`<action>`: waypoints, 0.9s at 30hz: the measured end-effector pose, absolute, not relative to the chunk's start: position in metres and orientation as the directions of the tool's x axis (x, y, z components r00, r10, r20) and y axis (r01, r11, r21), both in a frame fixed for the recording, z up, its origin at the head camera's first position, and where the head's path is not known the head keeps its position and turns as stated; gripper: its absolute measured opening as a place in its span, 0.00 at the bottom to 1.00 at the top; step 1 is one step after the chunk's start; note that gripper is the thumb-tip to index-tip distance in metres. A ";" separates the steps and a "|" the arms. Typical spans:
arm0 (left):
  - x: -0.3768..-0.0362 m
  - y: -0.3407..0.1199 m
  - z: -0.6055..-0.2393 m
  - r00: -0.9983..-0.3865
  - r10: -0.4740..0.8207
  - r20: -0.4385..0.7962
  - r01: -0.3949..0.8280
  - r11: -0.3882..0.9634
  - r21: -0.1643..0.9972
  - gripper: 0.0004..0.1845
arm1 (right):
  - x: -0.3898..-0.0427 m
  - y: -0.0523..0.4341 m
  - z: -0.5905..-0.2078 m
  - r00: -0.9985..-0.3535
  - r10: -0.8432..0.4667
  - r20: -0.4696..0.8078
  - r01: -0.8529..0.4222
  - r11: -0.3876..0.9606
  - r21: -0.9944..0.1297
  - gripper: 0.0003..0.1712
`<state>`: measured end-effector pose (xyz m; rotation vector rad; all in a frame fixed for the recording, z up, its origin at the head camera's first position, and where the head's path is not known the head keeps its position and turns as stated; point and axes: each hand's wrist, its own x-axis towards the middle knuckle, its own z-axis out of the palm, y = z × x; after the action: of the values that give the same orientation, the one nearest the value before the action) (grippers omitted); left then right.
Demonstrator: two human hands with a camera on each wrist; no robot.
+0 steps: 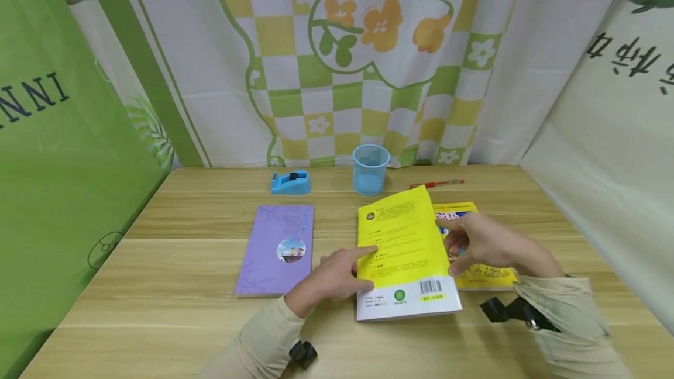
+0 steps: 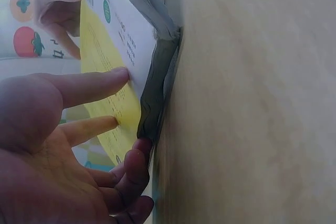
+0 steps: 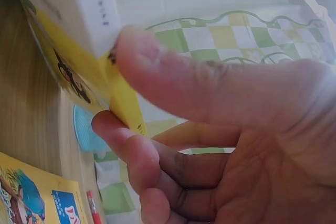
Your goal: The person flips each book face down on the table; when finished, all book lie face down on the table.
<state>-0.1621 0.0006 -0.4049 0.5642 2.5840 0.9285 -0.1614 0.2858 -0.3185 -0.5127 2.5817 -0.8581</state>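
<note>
Yellow-and-white, a paperback is held tilted in front of the blue cup, gripped by the left hand, its right edge pinched by the right hand; should that pinch slip, the illustrated book right of the cup could be struck.

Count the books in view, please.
3. A purple book lies left on the table; a yellow-and-white book is held by the left hand and right hand; a yellow book lies on the right, partly covered. Any beneath these would be hidden.
</note>
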 end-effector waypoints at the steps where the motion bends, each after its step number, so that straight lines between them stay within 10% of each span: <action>1: -0.162 0.001 -0.405 -0.864 0.473 -0.174 0.256 0.709 0.657 0.38 | -0.161 0.285 -0.318 -0.866 -0.441 -0.236 -0.216 0.754 -0.620 0.59; 27: -0.177 -0.021 -0.398 -0.895 0.410 -0.176 0.245 0.781 0.574 0.36 | -0.187 0.272 -0.360 -0.866 -0.462 -0.191 -0.229 0.706 -0.670 0.55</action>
<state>-0.1772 -0.0214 -0.3980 0.5049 2.6824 0.8069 -0.1869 0.2719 -0.3604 -0.5393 2.5696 -0.9433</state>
